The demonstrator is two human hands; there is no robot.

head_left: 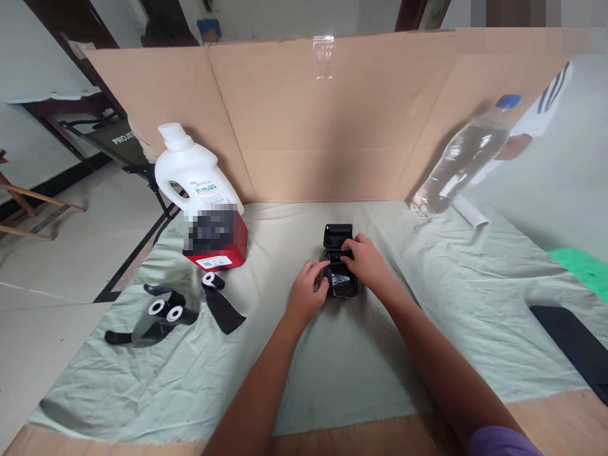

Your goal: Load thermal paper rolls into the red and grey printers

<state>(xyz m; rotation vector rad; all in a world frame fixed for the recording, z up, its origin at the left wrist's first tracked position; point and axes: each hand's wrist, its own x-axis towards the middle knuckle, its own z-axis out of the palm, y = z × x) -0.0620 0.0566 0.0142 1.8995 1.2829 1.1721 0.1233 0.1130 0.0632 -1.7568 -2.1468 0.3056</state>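
A small black device with its lid flipped open [338,239] sits on a pale green cloth [332,354] in the middle of the table. My left hand [306,294] grips its left side, fingers curled round the body. My right hand [365,261] rests on top of it, fingers bent down onto the opening. To the left lie black wrapped paper rolls with white ends [164,310] and one more roll [213,280].
A white detergent bottle [190,171] and a red box [218,244] stand at the back left. A clear water bottle [468,155] leans on the cardboard screen [313,126] at the back right. A black flat object [577,345] lies at the right edge.
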